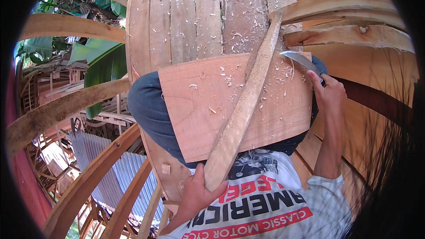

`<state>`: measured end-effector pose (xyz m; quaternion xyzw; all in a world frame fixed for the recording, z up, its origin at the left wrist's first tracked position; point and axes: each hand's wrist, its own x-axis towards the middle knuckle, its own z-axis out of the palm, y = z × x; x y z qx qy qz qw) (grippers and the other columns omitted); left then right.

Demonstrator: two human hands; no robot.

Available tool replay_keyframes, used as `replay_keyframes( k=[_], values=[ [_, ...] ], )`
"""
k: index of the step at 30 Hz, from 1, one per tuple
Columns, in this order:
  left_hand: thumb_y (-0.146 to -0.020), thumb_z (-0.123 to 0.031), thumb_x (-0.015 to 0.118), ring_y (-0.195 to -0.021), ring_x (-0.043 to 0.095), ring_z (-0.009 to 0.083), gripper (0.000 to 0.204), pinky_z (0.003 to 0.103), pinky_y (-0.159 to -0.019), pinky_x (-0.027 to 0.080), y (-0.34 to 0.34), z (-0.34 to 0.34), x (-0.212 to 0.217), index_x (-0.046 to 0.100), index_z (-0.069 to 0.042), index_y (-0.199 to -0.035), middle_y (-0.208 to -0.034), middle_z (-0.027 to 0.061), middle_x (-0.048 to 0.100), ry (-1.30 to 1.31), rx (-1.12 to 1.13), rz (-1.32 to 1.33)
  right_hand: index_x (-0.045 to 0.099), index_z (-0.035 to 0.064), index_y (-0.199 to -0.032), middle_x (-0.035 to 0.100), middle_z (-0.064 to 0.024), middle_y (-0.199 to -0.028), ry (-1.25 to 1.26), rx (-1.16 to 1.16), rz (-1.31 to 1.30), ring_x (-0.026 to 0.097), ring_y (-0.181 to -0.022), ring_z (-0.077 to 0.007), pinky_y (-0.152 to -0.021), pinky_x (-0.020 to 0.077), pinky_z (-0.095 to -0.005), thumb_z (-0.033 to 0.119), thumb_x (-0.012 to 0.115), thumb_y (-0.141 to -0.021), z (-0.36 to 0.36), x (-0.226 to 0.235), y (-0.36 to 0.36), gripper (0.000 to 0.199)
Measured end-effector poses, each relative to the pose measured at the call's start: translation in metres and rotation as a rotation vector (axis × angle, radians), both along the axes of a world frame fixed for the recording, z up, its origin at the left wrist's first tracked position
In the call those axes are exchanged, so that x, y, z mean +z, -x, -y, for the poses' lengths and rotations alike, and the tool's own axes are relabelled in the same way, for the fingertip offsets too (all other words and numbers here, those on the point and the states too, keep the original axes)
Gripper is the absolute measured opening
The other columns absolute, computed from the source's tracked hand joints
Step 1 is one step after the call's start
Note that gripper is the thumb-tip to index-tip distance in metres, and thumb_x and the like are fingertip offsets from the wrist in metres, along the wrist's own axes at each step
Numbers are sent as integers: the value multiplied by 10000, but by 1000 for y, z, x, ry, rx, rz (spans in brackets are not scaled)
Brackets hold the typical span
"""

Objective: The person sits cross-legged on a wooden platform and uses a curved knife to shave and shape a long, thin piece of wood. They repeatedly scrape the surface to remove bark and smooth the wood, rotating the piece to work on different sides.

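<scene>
My left hand grips the near end of a long, narrow, curved wooden piece. That piece runs diagonally up to the right across a wide reddish board resting on my knees. My right hand is closed on the handle of a curved metal blade, whose edge lies at the board's upper right corner, next to the upper part of the long piece. Pale shavings are scattered over the board.
A platform of wooden planks strewn with shavings lies beyond the board. Curved wooden ribs arc on the left and stacked curved planks on the right. Corrugated metal sheets and green leaves show below.
</scene>
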<state>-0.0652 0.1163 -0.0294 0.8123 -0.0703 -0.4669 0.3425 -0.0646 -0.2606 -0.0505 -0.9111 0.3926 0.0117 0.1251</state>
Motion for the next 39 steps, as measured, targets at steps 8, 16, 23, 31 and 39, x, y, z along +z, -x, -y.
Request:
replay_keyframes(
  k=[8, 16, 23, 31, 39],
  values=[
    [-772, -214, 770, -1137, 565, 276, 734, 368, -981, 436, -9, 11, 5, 390, 50, -1341, -1182, 217, 567, -28, 78, -306, 593, 9, -625, 551, -184, -577, -283, 363, -19, 593, -553, -360, -499, 447, -414, 532, 725, -773, -55, 16, 19, 560],
    [-737, -428, 770, -752, 691, 385, 622, 423, -657, 533, 2, 3, -8, 503, 21, -1077, -806, 242, 667, 41, 73, -36, 581, 54, -585, 567, -123, -549, -296, 570, -5, 602, -513, -301, -484, 468, -388, 538, 752, -717, -80, 15, 24, 530],
    [-749, -431, 760, -764, 694, 380, 632, 412, -667, 534, -2, 6, -2, 498, 25, -1101, -809, 245, 668, 45, 81, -73, 566, 69, -576, 543, -106, -539, -256, 550, 75, 581, -495, -294, -468, 449, -379, 554, 759, -685, -75, 4, 21, 533],
    [-763, -419, 753, -797, 697, 378, 625, 410, -703, 541, -2, 7, -5, 498, 28, -1118, -856, 261, 670, 101, 101, -97, 556, 72, -578, 532, -106, -538, -90, 547, 63, 587, -512, -291, -466, 445, -370, 598, 723, -710, -60, 3, 10, 567],
    [-767, -410, 756, -817, 692, 375, 590, 403, -721, 527, 0, -1, -6, 493, 19, -1076, -860, 255, 662, 91, 81, -193, 554, -10, -665, 536, -190, -573, 68, -10, 43, 568, -531, -359, -511, 431, -419, 519, 659, -858, 22, -10, 2, 573]
  ],
)
